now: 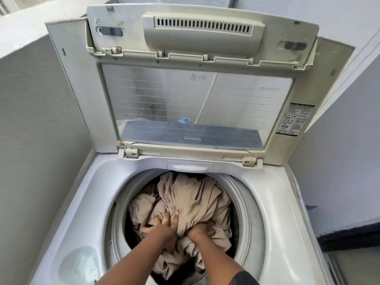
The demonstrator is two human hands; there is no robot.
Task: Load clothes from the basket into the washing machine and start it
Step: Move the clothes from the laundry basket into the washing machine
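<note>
Plainly we are mid-load: both of our hands are down inside the drum [249, 204] of the washer [275, 212], each with a bunch of the beige cloth [195, 194]. Our left hand [162, 223] digs its fingers into the folds with the thumb splayed out to its left. Our right hand [202, 231], just beside it, is closed in a fist round a thick gather of the same cloth, a ring [208, 233] showing on one finger. We judge the two grips sit this close together because the piece is large and loose. Gathering it at the middle lets us push the bulk down below the rim rather than leave it heaped.

Beyond the grips the cloth rises in a crumpled mound toward the far side of the drum, near the level of the opening. On our side of the grips a tail of it hangs down between our forearms. To the left of the left hand and under the cloth the drum looks dark. We cannot tell whether that is other clothing or only shadow.

Well beyond the hands the lid [195, 99] stands folded back and upright, which keeps the opening free for both arms. Something small and blue [184, 120] shows through its clear panel. A dark sleeve [244, 278] covers our right upper arm at the bottom edge.

No basket is in view, so we cannot say how much is left to load. Closing the lid and starting the cycle are not yet done.
</note>
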